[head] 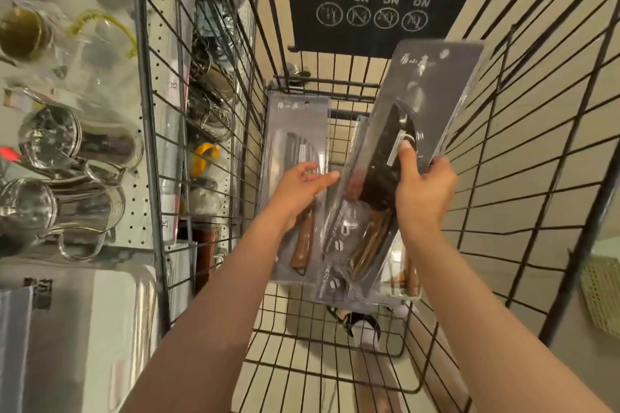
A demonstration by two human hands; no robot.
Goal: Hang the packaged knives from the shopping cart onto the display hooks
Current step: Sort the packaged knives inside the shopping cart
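- Clear plastic blister pack, the lifted knife pack (396,157), is up in our right hand (423,193): thumb on the front face, fingers wrapped round the right edge. Firm hold, but on one edge only, near mid-length.
- It sits tilted, hang-hole end up toward the far end of the shopping cart (523,131), handle end low over the basket.
- Left hand (299,189) holds nothing. Fingers relaxed and spread, resting on the second knife pack (295,184), which lies along the cart's left side.
- A third pack (407,275) shows partly, under the lifted one. How many more are below it, we can't tell.
- Risk 1: slick plastic plus a one-edge grip. The pack could pivot or slip out on the way up. Cause: long pack, weight off-centre toward the blade.
- Risk 2: the low end could catch on the cart wires or drag the pack beneath it. Cause: lifting at a tilt in a narrow basket.
- Risk 3: the left hand could nudge its pack against the lifted one; they look close, nearly touching.
- Risk 4: display hooks aren't in view. We'd have to turn to find them, and a swing near the glass jugs (67,144) on the left shelf could knock them.
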